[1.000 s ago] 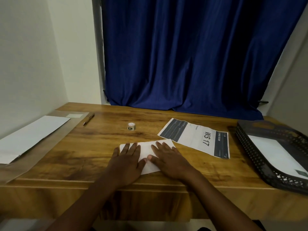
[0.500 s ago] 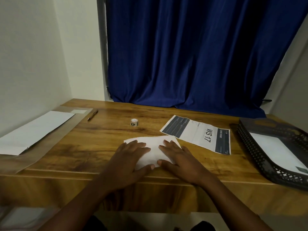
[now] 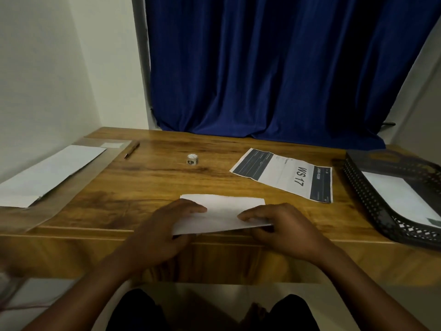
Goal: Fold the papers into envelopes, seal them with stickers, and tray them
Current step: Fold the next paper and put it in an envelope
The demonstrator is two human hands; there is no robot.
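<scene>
At the near edge of the wooden tabletop point(image 3: 148, 187), the left hand point(image 3: 167, 225) and right hand point(image 3: 281, 225) each pinch an end of the folded white paper point(image 3: 224, 213), fingers on top. Beyond lie a printed sheet point(image 3: 284, 174) and a small sticker roll point(image 3: 192, 159). A black mesh tray point(image 3: 372, 199) holding a white envelope point(image 3: 401, 194) sits far right.

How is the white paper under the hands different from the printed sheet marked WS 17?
The white paper is blank and folded; the printed sheet carries dark bands and lies open. The left hand and right hand grip the white paper; nothing touches the printed sheet. Both are on the desk.
</scene>
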